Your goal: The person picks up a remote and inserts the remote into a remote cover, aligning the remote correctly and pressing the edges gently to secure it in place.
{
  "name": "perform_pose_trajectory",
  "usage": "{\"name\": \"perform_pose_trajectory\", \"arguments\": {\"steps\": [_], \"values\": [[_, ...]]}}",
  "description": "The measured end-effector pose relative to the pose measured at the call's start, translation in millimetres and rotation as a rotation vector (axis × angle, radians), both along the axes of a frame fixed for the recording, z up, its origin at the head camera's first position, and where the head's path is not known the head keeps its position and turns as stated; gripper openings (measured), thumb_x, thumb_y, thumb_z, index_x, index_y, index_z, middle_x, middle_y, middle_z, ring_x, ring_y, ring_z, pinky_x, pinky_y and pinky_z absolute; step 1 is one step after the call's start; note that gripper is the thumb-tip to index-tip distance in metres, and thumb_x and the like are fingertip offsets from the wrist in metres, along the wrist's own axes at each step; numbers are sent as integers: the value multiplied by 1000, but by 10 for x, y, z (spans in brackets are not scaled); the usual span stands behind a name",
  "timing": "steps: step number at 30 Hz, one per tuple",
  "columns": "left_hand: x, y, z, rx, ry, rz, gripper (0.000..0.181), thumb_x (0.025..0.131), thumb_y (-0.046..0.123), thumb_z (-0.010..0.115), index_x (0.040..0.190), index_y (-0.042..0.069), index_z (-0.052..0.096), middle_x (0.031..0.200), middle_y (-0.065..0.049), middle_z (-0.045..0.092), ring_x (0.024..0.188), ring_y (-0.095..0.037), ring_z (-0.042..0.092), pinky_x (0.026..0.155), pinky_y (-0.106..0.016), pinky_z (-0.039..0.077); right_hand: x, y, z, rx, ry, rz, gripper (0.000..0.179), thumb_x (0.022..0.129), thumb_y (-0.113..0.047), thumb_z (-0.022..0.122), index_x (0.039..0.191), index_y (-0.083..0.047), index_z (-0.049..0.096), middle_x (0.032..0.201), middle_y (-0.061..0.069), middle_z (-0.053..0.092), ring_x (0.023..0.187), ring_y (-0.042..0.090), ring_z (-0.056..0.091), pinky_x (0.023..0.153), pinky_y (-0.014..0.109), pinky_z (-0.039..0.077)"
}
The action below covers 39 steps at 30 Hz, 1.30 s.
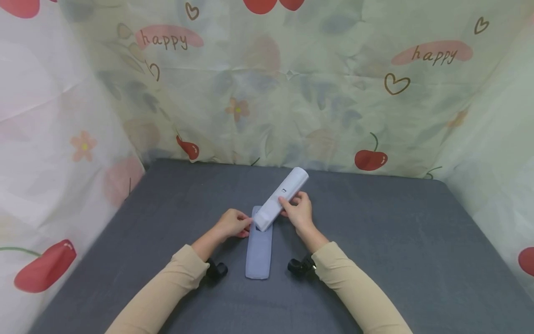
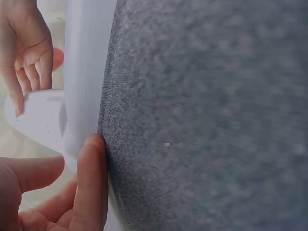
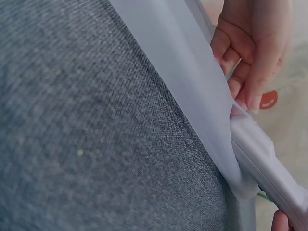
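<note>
A white remote control [image 1: 290, 183] slants across the upper part of a translucent remote cover [image 1: 258, 260], which lies lengthwise on the table. The near end of the remote meets the cover's slot, and a small notch shows on its upper face. My right hand [image 1: 301, 215] holds the remote along its right side, thumb on top. At the cover's left edge, my left hand [image 1: 232, 223] pinches the rim beside the remote's end. In the right wrist view, the remote's end [image 3: 255, 139] touches the cover [image 3: 178, 72]; how far it sits inside is hard to tell.
A dark grey cloth-covered table [image 1: 375, 232] spreads around both hands. Behind it hangs a printed curtain [image 1: 288, 116], with more curtain at both sides. Black wrist cameras [image 1: 217, 270] sit close to the cover on either side.
</note>
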State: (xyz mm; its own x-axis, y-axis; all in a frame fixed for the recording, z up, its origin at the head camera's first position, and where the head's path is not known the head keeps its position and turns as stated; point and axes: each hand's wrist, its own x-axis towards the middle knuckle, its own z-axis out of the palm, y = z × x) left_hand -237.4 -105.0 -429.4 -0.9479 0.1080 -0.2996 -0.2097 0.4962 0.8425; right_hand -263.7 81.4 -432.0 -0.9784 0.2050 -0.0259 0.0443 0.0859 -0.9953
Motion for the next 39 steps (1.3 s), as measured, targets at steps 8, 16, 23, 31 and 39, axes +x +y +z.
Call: {"name": "perform_pose_trajectory", "arguments": {"steps": [8,16,23,31,39], "values": [[-99,43,7,39,-56,62,27,95,12,51,106,-10,61,72,-5,59,48,-5,55,50,-18,51,-13,-3,5,0,-10,2,43,85,-4,65,118,9,41,102,27,60,58,6,56,56,25,56],[-150,59,-28,23,-57,87,26,94,12,52,104,-9,62,71,-5,58,47,-5,55,49,-18,51,-26,13,-2,4,-27,36,41,86,-3,62,119,10,40,106,31,59,63,9,58,63,33,58],[-137,80,-53,-6,18,112,21,91,8,53,97,-9,66,68,-4,56,46,-4,52,48,-16,48,-60,21,3,-7,-66,121,38,89,-3,59,120,10,41,109,33,58,71,13,59,69,36,58],[-120,87,-11,-16,43,134,19,88,6,55,92,-8,68,67,-3,56,49,-4,52,50,-16,48,-128,19,17,36,-120,208,43,90,-6,58,128,7,41,117,34,57,77,17,62,71,34,57],[-113,85,-9,-29,57,139,19,88,6,55,91,-6,69,69,-4,58,50,-4,53,51,-17,49,-198,16,79,85,-158,314,52,91,-9,58,137,3,38,120,32,57,79,16,63,72,31,57]]}}
